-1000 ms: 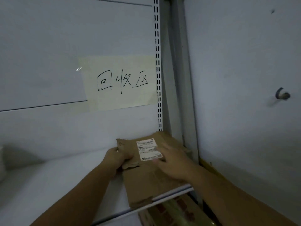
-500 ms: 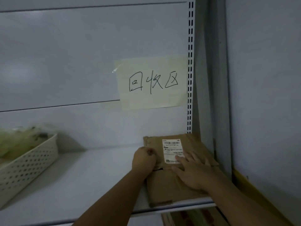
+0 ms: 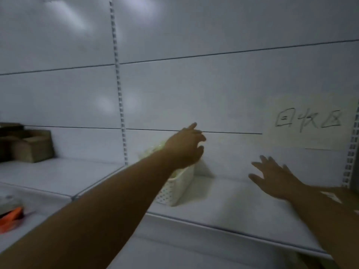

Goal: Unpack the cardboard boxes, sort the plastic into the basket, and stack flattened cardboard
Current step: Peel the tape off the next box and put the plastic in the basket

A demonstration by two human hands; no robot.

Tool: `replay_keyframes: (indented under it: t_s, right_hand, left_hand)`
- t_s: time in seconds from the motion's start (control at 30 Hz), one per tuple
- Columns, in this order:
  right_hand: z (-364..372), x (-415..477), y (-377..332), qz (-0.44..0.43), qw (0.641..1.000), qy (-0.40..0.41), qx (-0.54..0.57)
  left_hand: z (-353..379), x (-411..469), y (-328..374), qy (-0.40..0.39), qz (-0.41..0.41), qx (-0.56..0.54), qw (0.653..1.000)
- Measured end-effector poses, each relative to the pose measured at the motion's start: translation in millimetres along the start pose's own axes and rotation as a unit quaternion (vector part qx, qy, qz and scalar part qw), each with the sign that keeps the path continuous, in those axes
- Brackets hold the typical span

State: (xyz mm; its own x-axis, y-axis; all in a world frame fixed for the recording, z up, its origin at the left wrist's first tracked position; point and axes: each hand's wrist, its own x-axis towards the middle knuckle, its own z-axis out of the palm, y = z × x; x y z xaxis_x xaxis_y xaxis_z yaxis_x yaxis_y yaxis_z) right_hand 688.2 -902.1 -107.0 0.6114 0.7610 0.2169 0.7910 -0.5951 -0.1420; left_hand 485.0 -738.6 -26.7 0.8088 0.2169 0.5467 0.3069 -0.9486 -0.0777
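Observation:
My left hand (image 3: 185, 147) hovers with loose, spread fingers above the white perforated basket (image 3: 174, 189), holding nothing. Pale green plastic (image 3: 153, 150) shows in the basket behind my wrist; my forearm hides most of the basket. My right hand (image 3: 272, 176) is open, fingers spread, in the air over the white shelf (image 3: 223, 206). The flattened cardboard with its white label (image 3: 334, 196) lies at the far right of the shelf, partly behind my right forearm. Brown cardboard boxes (image 3: 29, 146) stand on the shelf at the far left.
A paper sign with handwritten characters (image 3: 308, 121) is stuck to the back panel at right. An orange-handled tool (image 3: 10, 218) and a clear tape roll (image 3: 9, 200) lie at the lower left. Slotted uprights (image 3: 120, 113) divide the shelving.
Both hands have let go of the flattened cardboard and lifted off it. My view has swung left, bringing the basket to the middle and the boxes into sight.

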Motion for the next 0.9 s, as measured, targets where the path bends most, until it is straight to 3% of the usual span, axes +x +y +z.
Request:
replay_keyframes:
  t_s: [0.13, 0.23, 0.33, 0.6, 0.9]
  right_hand:
    - [-29, 15, -187, -0.168, 0.983, 0.061, 0.033]
    - [-24, -5, -318, -0.303, 0.951, 0.036, 0.054]
    - [5, -31, -409, -0.375, 0.925, -0.013, 0.058]
    - [99, -29, -540, -0.446, 0.887, -0.119, -0.010]
    - [138, 52, -656, -0.499, 0.859, -0.104, 0.037]
  left_hand:
    - [-63, -84, -130, -0.126, -0.143, 0.127, 0.973]
    - [-82, -162, -203, -0.178, -0.267, 0.139, 0.937]
    - [-95, -232, -244, -0.182, -0.338, 0.137, 0.913]
    - [-114, -349, -326, -0.185, -0.418, 0.129, 0.880]
    - [-94, -370, -452, -0.232, -0.469, 0.166, 0.836]
